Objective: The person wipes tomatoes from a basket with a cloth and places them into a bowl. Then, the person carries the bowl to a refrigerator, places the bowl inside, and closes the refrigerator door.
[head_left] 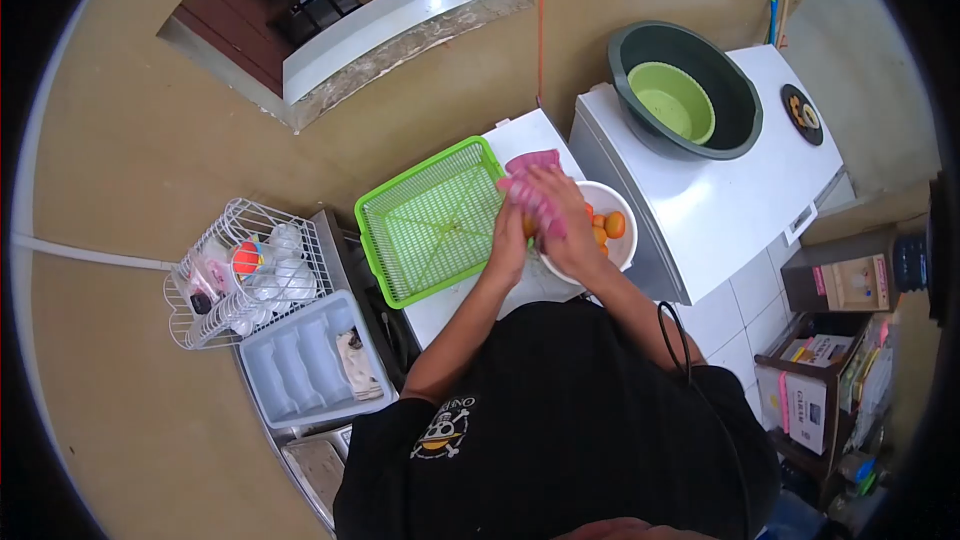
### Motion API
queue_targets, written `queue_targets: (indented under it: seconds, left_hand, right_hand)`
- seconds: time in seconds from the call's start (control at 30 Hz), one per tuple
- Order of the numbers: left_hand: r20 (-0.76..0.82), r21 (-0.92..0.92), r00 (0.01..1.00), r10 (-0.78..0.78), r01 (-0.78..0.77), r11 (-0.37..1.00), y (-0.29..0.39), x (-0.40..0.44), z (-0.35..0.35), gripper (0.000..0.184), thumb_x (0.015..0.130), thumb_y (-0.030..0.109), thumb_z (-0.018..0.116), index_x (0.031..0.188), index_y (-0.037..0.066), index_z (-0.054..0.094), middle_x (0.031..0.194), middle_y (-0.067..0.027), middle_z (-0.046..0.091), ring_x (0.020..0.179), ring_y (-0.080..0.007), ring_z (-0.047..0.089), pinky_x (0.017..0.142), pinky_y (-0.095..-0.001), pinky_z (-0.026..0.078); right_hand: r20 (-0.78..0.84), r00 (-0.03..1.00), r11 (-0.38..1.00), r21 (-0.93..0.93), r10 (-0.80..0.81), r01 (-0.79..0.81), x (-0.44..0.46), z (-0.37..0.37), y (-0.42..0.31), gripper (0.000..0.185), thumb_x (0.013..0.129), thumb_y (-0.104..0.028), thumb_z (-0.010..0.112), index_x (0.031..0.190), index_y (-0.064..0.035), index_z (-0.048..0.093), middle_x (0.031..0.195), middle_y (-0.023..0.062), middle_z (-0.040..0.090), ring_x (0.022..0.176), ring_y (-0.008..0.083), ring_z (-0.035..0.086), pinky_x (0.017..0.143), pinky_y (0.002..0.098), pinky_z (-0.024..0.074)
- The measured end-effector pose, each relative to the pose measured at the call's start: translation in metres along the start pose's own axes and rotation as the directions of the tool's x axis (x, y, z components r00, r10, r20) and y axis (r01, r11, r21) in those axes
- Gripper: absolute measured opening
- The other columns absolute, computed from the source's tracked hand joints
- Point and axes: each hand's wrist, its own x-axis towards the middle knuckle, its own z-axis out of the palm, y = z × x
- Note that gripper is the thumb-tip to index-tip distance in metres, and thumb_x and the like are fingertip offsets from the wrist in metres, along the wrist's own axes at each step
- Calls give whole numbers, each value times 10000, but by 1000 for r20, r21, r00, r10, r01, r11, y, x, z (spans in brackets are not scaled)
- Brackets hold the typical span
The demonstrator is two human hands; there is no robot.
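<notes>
Both hands meet over the white table, between the green basket and a white bowl (630,252). My left hand (511,238) is closed around a small orange fruit (530,227), mostly covered by my fingers and a cloth. From the other side, my right hand (572,225) presses a pink and white cloth (540,206) against the fruit. Several orange fruits (614,225) lie in the bowl, just right of my right hand. Another pink piece (535,160) shows beyond my fingers; whether it belongs to the same cloth I cannot tell. The green plastic basket (430,225) holds nothing visible.
On a white freezer (690,205) at right stand a dark green tub (740,130) with a light green basket (670,100) inside, and a black plate (802,115). At left are a wire dish rack (245,275) and a grey cutlery tray (300,365). Boxes (815,395) stand lower right.
</notes>
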Motion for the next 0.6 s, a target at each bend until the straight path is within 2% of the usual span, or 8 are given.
queue_targets:
  seconds: [0.1, 0.17, 0.2, 0.23, 0.33, 0.4, 0.5, 0.6]
  left_hand:
    - [71, -78, 986, -153, 158, 984, 12, -14, -19, 471, 991, 404, 302, 1325, 75, 352, 1204, -98, 508, 1098, -196, 508, 916, -334, 421]
    - [-11, -94, 997, -81, 80, 992, 11, -22, -4, 377, 995, 390, 304, 1182, 82, 413, 1014, -63, 523, 861, -152, 524, 697, -273, 426]
    - [-10, -103, 996, -87, 85, 991, 12, -26, -1, 364, 995, 394, 306, 1141, 85, 431, 957, -57, 534, 789, -143, 526, 633, -258, 422]
    - [-9, -112, 996, -92, 91, 990, 14, -30, 2, 356, 994, 398, 308, 1099, 88, 448, 900, -50, 545, 718, -134, 527, 569, -242, 419]
    - [93, -233, 979, -181, 198, 952, 21, -27, -7, 388, 993, 404, 306, 1165, 85, 446, 875, -54, 560, 720, -140, 525, 587, -268, 424]
    - [126, -277, 972, -199, 227, 934, 20, -28, -4, 389, 993, 405, 305, 1156, 82, 446, 897, -60, 567, 731, -139, 533, 624, -280, 431]
    - [-36, -258, 977, -212, 196, 946, 15, -34, 21, 425, 974, 469, 314, 1119, 100, 467, 881, -38, 574, 695, -129, 530, 585, -260, 403]
    - [229, -327, 913, -337, 398, 857, 17, -29, 6, 466, 941, 559, 322, 1035, 137, 497, 816, 8, 568, 611, -97, 503, 497, -214, 347]
  right_hand:
    - [-196, 979, 969, 223, -61, 105, -9, -4, 0, 447, 835, -168, 488, 1257, -22, 487, 1314, 177, 472, 1222, 372, 432, 1026, 444, 316]
    - [11, 979, 968, 152, -203, 199, -23, -6, -20, 424, 852, -142, 460, 1253, -8, 491, 1275, 181, 503, 1223, 363, 435, 1018, 443, 325]
    - [-111, 975, 972, 118, -191, 204, -17, -5, -25, 420, 852, -84, 437, 1262, -11, 488, 1191, 169, 562, 1140, 319, 517, 969, 412, 383]
    - [10, 991, 931, 342, 132, -128, -14, -11, -22, 416, 850, -67, 436, 1258, 0, 487, 1158, 165, 579, 1082, 292, 549, 932, 391, 411]
    - [92, 860, 616, 660, 502, -430, -24, -9, 6, 408, 831, -18, 427, 1231, 22, 495, 1090, 168, 607, 963, 229, 595, 857, 338, 451]
    - [-296, 950, 934, 356, 101, 12, -29, -8, 1, 432, 799, -32, 423, 1222, -1, 506, 1183, 184, 562, 1092, 280, 541, 953, 376, 390]
    - [-28, 988, 982, 108, -154, 156, -33, -9, -17, 428, 827, -99, 399, 1232, -9, 500, 1227, 178, 535, 1162, 339, 493, 990, 402, 361]
    - [-9, 947, 787, 559, 320, -260, -17, -7, -9, 391, 843, -86, 426, 1211, 18, 511, 1223, 180, 547, 1135, 351, 518, 976, 383, 387]
